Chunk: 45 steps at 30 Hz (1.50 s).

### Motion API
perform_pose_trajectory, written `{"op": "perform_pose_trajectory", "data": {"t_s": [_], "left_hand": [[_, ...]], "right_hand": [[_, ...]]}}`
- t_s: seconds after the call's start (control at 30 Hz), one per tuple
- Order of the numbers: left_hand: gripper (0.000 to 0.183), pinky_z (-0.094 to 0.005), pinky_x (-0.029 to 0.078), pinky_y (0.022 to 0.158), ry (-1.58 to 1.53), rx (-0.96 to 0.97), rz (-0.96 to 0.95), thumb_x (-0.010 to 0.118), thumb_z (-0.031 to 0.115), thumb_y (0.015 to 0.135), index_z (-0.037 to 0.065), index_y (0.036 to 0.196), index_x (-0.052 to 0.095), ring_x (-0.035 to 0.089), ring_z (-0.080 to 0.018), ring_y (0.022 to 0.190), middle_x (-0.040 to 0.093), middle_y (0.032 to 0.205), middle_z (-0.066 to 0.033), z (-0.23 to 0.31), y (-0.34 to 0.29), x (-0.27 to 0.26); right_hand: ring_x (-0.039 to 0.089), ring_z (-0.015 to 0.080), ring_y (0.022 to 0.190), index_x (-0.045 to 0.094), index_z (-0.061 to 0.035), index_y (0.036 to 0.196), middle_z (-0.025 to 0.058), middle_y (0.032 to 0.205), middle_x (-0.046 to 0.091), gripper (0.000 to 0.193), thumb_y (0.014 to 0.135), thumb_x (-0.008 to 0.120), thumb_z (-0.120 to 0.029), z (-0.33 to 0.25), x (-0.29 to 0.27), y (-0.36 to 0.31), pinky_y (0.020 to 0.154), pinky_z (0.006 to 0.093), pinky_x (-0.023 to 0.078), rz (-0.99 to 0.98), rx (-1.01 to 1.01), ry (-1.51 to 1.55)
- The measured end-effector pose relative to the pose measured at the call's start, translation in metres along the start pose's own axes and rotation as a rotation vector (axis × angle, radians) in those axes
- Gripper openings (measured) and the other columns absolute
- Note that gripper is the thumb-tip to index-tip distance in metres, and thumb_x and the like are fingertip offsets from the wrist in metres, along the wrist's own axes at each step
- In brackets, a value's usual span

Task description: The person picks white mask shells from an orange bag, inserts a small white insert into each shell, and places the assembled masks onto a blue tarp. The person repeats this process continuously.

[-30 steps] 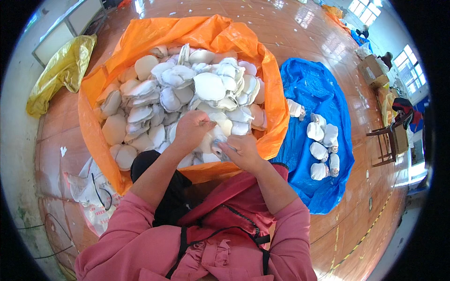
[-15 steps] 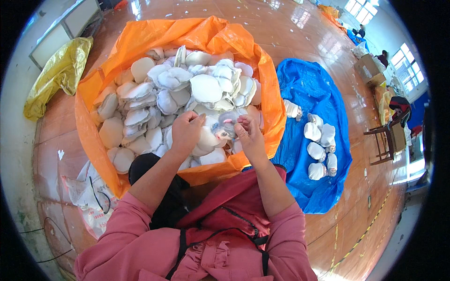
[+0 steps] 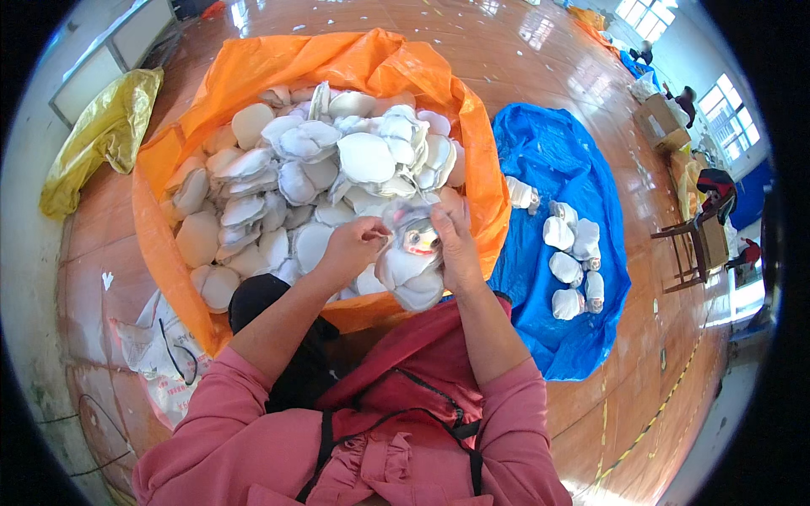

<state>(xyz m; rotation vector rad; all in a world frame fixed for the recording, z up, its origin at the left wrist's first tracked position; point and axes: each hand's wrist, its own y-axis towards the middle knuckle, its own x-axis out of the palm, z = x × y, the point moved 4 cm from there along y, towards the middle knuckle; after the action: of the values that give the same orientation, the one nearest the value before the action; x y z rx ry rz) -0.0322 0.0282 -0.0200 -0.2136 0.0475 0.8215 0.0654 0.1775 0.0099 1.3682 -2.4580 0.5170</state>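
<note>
A small plush doll with a grey-white furry hood, a pink ear and a painted face is held up over the near edge of the pile. My right hand is closed around its right side, thumb and fingers gripping the upper part. Close to the doll's left edge, my left hand is closed in a pinch; whatever lies between its fingertips is too small to make out. Beneath and beyond both hands, many white padded fabric pieces with rounded outlines fill a large orange sack with its rim spread out.
To the right, a blue sheet sack carries several white stuffed pieces. A yellow sack lies by the left wall, and a white printed bag sits nearer. A chair, a cardboard box and people are farther right.
The doll has been turned so that its face shows upright, and it has come nearer. My right hand has shifted its grip to the doll's side; my left hand has moved down and right.
</note>
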Motion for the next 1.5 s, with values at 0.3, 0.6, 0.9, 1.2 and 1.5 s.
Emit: {"op": "perform_pose_trajectory", "data": {"t_s": [0.3, 0.6, 0.9, 1.2, 1.5], "left_hand": [[0.049, -0.0322, 0.055, 0.083, 0.216, 0.399, -0.054, 0.069, 0.009, 0.081, 0.001, 0.127, 0.053, 0.059, -0.0214, 0.111, 0.058, 0.124, -0.0122, 0.042, -0.022, 0.008], [0.065, -0.0418, 0.047, 0.091, 0.598, 0.515, 0.224, 0.078, 0.026, 0.073, 0.001, 0.126, 0.052, 0.058, -0.0355, 0.107, 0.057, 0.119, -0.0188, 0.026, -0.022, 0.018], [0.055, -0.0342, 0.049, 0.077, 0.366, 0.294, 0.121, 0.079, 0.031, 0.071, 0.001, 0.113, 0.059, 0.063, -0.0223, 0.084, 0.065, 0.095, -0.0132, 0.032, -0.009, -0.010], [0.029, -0.0256, 0.044, 0.068, 0.140, 0.314, 0.003, 0.075, 0.022, 0.078, 0.003, 0.096, 0.062, 0.053, -0.0073, 0.076, 0.059, 0.081, 0.0009, 0.038, -0.012, -0.016], [0.024, -0.0239, 0.044, 0.068, -0.112, 0.308, 0.009, 0.071, 0.015, 0.080, 0.003, 0.098, 0.060, 0.052, -0.0059, 0.077, 0.059, 0.084, 0.0011, 0.026, -0.013, -0.012]], "right_hand": [[0.053, 0.0121, 0.077, 0.051, -0.0006, 0.120, 0.0067, 0.089, 0.057, 0.055, 0.088, 0.069, -0.042, 0.024, -0.021, 0.013, 0.070, 0.0262, 0.046, 0.003, -0.016, -0.571], [0.059, 0.0120, 0.086, 0.044, -0.0085, 0.133, 0.0087, 0.095, 0.061, 0.036, 0.101, 0.051, -0.023, 0.034, -0.013, 0.007, 0.077, 0.0263, 0.049, -0.125, -0.002, -0.380], [0.057, 0.0140, 0.099, 0.038, -0.0118, 0.137, 0.0072, 0.107, 0.059, 0.046, 0.095, 0.056, -0.005, 0.030, 0.003, -0.002, 0.090, 0.0276, 0.046, -0.314, -0.062, -0.347], [0.051, 0.0128, 0.111, 0.054, -0.0107, 0.119, 0.0024, 0.116, 0.051, 0.047, 0.079, 0.079, -0.012, 0.028, 0.006, -0.009, 0.091, 0.0303, 0.046, -0.494, -0.205, -0.467], [0.051, 0.0146, 0.113, 0.055, -0.0085, 0.112, 0.0037, 0.125, 0.044, 0.047, 0.074, 0.083, -0.010, 0.031, 0.016, -0.011, 0.096, 0.0299, 0.044, -0.538, -0.277, -0.544]]}}
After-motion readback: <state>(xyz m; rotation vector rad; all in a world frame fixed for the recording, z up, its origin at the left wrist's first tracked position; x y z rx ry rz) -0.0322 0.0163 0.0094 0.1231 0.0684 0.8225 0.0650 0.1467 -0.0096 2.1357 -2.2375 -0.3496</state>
